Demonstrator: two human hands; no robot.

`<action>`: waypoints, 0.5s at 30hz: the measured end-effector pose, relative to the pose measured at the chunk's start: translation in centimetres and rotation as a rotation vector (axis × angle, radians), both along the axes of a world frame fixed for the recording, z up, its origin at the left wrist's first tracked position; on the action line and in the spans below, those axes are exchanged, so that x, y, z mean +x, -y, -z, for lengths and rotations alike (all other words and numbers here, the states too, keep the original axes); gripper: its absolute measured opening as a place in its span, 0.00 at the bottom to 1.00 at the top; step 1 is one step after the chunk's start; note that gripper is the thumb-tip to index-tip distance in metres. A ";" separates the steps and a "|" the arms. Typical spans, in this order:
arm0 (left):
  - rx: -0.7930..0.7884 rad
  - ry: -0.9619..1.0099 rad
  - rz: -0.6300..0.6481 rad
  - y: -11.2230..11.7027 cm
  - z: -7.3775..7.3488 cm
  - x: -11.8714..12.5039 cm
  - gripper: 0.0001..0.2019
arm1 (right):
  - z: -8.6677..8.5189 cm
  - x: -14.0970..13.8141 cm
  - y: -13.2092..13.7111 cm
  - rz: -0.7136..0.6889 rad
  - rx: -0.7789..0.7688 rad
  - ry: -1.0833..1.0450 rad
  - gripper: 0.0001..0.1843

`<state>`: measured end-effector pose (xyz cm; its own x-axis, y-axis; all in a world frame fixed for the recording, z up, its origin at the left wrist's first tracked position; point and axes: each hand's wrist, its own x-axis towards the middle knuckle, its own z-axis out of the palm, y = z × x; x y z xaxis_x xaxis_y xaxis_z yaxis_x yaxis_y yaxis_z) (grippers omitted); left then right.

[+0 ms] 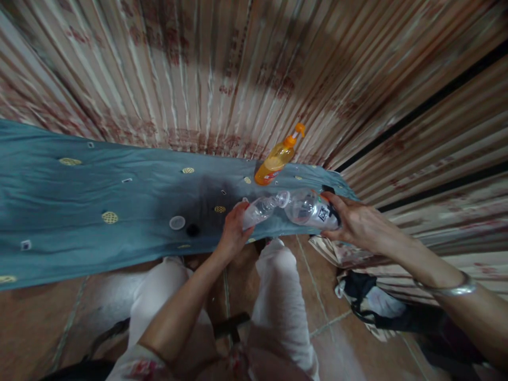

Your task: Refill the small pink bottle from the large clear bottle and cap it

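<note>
Head view: a long, narrow worktop runs across the middle, covered by a blue-green cloth printed with yellow pineapples and small pale marks. The cloth is slightly creased. Behind it hang pleated, pale curtains with reddish flower patterns, and more pleated fabric crossed by dark bars fills the right side. Below lies a brown tiled floor with pale joints; a heap of dark and light fabric sits at the lower right. The person's pale trousers show at the near edge.

Above the worktop's near side, the left hand has its grip wrapped around a clear, tapering plastic container. The right hand has its grip around the far end of a clear bottle, which bears a label with a black-and-white square code. Both lie nearly level, narrow ends meeting; whether one enters the other, I cannot tell. An orange pump bottle, partly filled, stands just behind them. Left of the left hand lie a round, whitish lid and a dark round thing, too blurred to name.
</note>
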<state>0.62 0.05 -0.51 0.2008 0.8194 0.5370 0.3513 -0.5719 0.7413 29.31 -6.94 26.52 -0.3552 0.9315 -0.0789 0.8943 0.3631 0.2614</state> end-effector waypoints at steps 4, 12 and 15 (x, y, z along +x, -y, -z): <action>0.009 -0.012 0.000 0.1 -0.3 0.0 0.34 | -0.3 0.0 -0.1 0.002 -0.002 0.025 0.42; -0.010 -0.023 0.004 0.1 -0.3 0.0 0.34 | -1.3 -1.0 -0.1 0.006 -0.031 0.066 0.38; -0.010 -0.022 0.004 0.0 -0.2 0.1 0.34 | -1.2 -0.7 -0.1 -0.001 -0.019 0.067 0.37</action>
<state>0.75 0.05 -0.33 0.2155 0.8238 0.5243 0.3652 -0.5659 0.7392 28.58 -6.89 27.72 -0.3497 0.9291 -0.1201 0.8746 0.3697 0.3136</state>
